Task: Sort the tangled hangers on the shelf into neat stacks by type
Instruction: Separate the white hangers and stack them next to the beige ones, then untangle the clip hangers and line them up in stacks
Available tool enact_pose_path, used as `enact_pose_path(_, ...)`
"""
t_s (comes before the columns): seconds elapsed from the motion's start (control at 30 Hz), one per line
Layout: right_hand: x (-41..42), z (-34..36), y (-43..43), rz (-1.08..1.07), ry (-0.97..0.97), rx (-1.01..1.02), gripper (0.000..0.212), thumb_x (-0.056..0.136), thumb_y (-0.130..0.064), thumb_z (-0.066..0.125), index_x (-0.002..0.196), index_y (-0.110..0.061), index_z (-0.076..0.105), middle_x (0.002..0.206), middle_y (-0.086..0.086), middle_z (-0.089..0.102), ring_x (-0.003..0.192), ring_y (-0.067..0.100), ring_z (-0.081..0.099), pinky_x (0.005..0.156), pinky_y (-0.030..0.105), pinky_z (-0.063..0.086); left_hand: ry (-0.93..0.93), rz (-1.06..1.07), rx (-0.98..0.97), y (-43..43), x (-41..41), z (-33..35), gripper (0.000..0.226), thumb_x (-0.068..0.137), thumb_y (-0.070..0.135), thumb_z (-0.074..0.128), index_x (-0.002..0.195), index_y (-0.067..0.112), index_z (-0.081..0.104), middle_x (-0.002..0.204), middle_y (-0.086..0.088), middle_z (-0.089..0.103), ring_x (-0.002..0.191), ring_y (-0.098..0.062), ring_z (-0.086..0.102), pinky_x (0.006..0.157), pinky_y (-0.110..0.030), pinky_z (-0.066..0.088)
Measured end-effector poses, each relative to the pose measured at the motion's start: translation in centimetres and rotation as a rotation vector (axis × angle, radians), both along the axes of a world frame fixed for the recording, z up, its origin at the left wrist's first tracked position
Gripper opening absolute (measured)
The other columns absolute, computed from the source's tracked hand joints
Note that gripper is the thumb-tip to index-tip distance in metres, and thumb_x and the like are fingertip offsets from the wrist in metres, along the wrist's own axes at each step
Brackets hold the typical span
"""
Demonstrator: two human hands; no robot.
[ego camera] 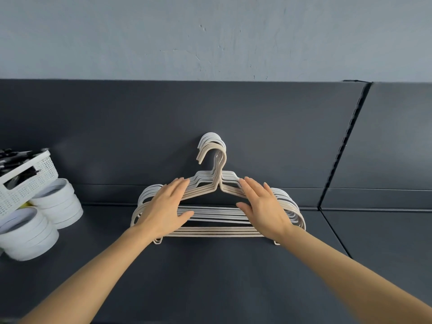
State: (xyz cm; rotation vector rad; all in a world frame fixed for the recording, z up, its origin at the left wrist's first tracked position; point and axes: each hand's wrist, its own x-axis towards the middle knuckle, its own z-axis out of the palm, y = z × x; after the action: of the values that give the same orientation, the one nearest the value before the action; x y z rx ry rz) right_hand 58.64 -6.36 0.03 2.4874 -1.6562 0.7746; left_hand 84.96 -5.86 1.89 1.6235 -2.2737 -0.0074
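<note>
A stack of several hangers point(216, 220), beige ones in front and pale grey-white ones behind, leans against the back panel of the dark shelf point(210, 277), hooks pointing up and curling left. My left hand point(166, 206) lies flat on the stack's left shoulder with straight fingers. My right hand point(264, 206) lies flat on the right shoulder in the same way. Both thumbs reach toward the horizontal bars. Neither hand curls round a hanger.
At the left edge stand two stacks of white tape rolls point(39, 218), with a white perforated basket point(25, 178) of dark items tilted on top of them. A slotted upright point(343, 146) divides the shelf's back panel at the right.
</note>
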Motion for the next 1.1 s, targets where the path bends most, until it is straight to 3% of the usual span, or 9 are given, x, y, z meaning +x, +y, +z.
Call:
enact_pose_path(0.23,-1.0,0.5,2.3,-0.038,-0.044,0.032,0.056,0.096,-0.031,0.049,0.145,-0.011,0.030,0.151,0.007,0.032,0.140,0.025,0.027,0.117,0.040,0.011,0.028,-0.122,-0.056,0.9,-0.4,-0.2,0.079,0.089,0.045,0.057,0.151,0.024,0.012,0.158,0.009,0.011,0.145,-0.008,0.008,0.111,-0.019,0.008)
enact_pose_path(0.43,-3.5,0.3,4.8,-0.090,0.016,0.017,0.057,0.090,-0.038,0.053,0.139,-0.015,0.035,0.142,0.003,0.042,0.132,0.026,0.037,0.114,0.045,0.026,0.022,-0.366,-0.092,1.9,-2.1,-0.4,0.076,0.084,0.046,0.063,0.148,0.031,0.024,0.153,0.019,0.019,0.141,0.006,0.009,0.118,-0.026,0.017)
enact_pose_path(0.53,-4.8,0.0,6.6,-0.138,-0.028,0.022,0.056,0.088,-0.029,0.060,0.138,-0.014,0.039,0.140,0.004,0.044,0.130,0.023,0.040,0.114,0.044,0.020,0.024,-0.468,-0.075,2.1,-4.0,-0.8,0.075,0.084,0.044,0.063,0.147,0.032,0.026,0.150,0.023,0.017,0.137,0.012,0.004,0.114,-0.017,0.010)
enact_pose_path(0.63,-6.4,-0.2,8.4,-0.216,-0.031,0.024,0.051,0.088,-0.027,0.061,0.133,-0.013,0.044,0.137,0.006,0.047,0.128,0.026,0.043,0.112,0.047,0.024,0.003,-0.563,-0.078,2.3,-6.8,-1.4,0.075,0.084,0.045,0.063,0.147,0.030,0.027,0.152,0.018,0.020,0.136,0.012,0.002,0.111,-0.013,0.004)
enact_pose_path(0.8,-10.0,0.1,11.3,-0.351,-0.038,0.087,0.053,0.093,-0.034,0.053,0.140,-0.015,0.039,0.145,0.003,0.041,0.134,0.021,0.036,0.114,0.038,0.023,-0.006,-0.681,-0.054,2.8,-11.7,-2.0,0.074,0.083,0.046,0.062,0.146,0.027,0.030,0.154,0.013,0.024,0.141,0.003,0.012,0.111,-0.011,0.005)
enact_pose_path(0.97,-15.2,-0.4,15.0,-0.470,-0.098,0.167,0.045,0.095,-0.029,0.050,0.137,-0.015,0.045,0.145,0.001,0.042,0.133,0.020,0.040,0.105,0.029,0.034,0.024,-0.726,-0.032,4.1,-17.0,-1.7,0.066,0.081,0.039,0.068,0.140,0.025,0.043,0.146,0.010,0.040,0.132,0.000,0.030,0.105,-0.003,0.010)
enact_pose_path(1.03,-17.7,-0.7,16.5,-0.508,-0.114,0.174,0.045,0.094,-0.029,0.050,0.137,-0.014,0.046,0.145,0.002,0.044,0.133,0.020,0.040,0.105,0.028,0.035,0.028,-0.757,-0.013,4.9,-19.7,-1.8,0.063,0.082,0.038,0.066,0.140,0.028,0.042,0.146,0.013,0.039,0.133,-0.001,0.031,0.104,-0.006,0.016)
enact_pose_path(1.1,-20.4,-0.7,18.2,-0.548,-0.132,0.176,0.047,0.095,-0.033,0.049,0.138,-0.015,0.044,0.146,0.002,0.043,0.134,0.019,0.039,0.106,0.028,0.034,0.011,-0.784,0.004,5.8,-22.9,-2.1,0.062,0.086,0.040,0.063,0.142,0.032,0.038,0.149,0.019,0.031,0.138,0.000,0.026,0.106,-0.009,0.012)
